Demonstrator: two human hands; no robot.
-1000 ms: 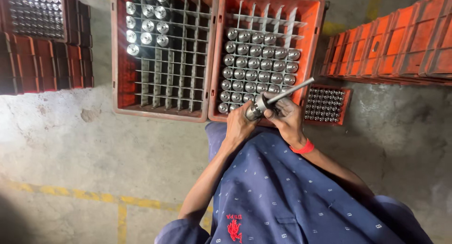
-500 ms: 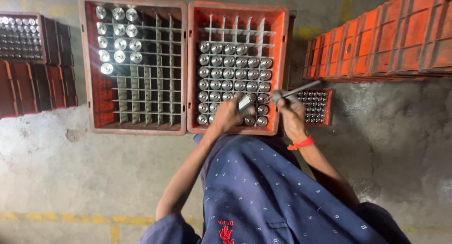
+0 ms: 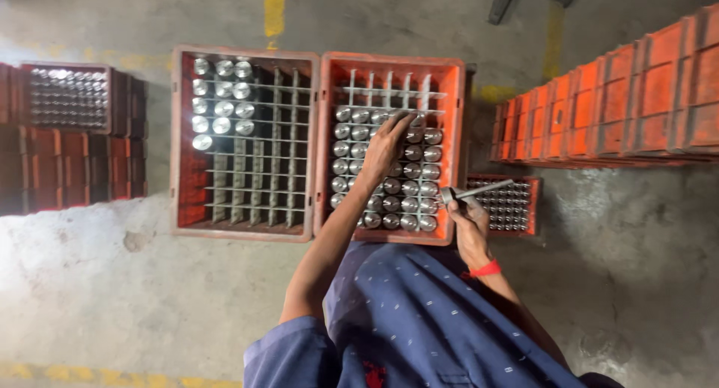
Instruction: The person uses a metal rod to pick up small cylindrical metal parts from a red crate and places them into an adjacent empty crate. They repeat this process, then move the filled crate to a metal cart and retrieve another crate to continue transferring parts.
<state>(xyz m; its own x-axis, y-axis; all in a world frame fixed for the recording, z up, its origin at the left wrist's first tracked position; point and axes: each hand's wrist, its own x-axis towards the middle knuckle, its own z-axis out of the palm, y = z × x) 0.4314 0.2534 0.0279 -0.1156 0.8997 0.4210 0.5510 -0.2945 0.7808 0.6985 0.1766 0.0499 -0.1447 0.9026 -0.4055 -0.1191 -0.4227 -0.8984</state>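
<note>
A: State the position of the left hand [image 3: 384, 144]

B: It reaches into the right crate [image 3: 454, 133], fingers curled down onto the metal cylinders [image 3: 410, 187] in the upper rows of the filled section. Whether it has closed on one cylinder cannot be told; the fingertips are hidden among the caps

A: And the right hand [image 3: 468, 217]?

B: Closed around the lower end of a metal rod [image 3: 479, 190]. The rod points out to the right, over the near right corner of that crate and just above a small tray of metal parts [image 3: 517, 208] on the floor [image 3: 112, 283]

A: Describe the crate contents

B: The right crate holds upright cylinders in its divider grid, several rows full, the far row of cells open. The left crate [image 3: 180, 148] touches it side by side and carries cylinders only in its far left corner [image 3: 221, 96]

A: Surroundings?

B: Stacked orange crates [image 3: 622, 96] at right, dark red crates [image 3: 67, 156] at left, all on the concrete floor
</note>
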